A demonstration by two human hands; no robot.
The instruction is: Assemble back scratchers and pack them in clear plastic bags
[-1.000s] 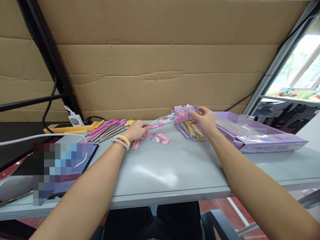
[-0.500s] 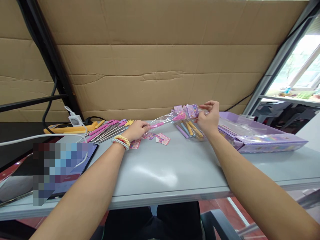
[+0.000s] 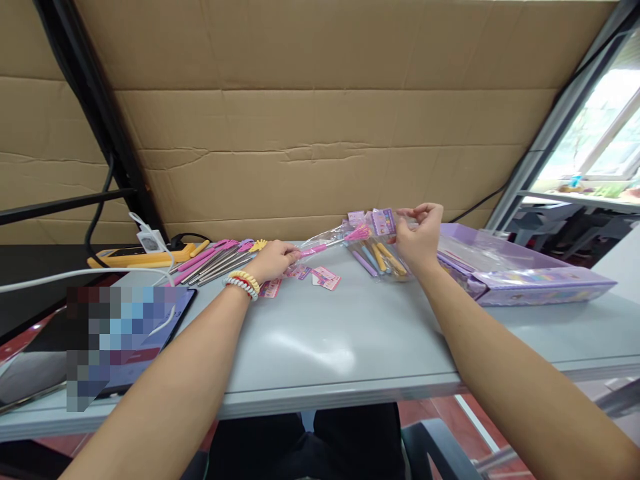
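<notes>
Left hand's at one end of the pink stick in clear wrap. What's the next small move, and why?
Probably a light pinch on the loose clear wrap with the right hand, the left holding steady. The pink stick looks wrapped, its splayed end points toward the right hand, and I can't tell whether those fingers grip any film.

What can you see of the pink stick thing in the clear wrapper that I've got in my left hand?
The pink stick looks like smooth plastic, with a bright pink handle, a thinner, paler shaft and a pink, ribbed-looking head at the far end. It lies in a clear, crinkled wrapper, slanting up to the right above the table. Your left hand grips it at the handle end, covering that tip. The head is by the packaged sticks; whether it touches them, I can't tell.
</notes>
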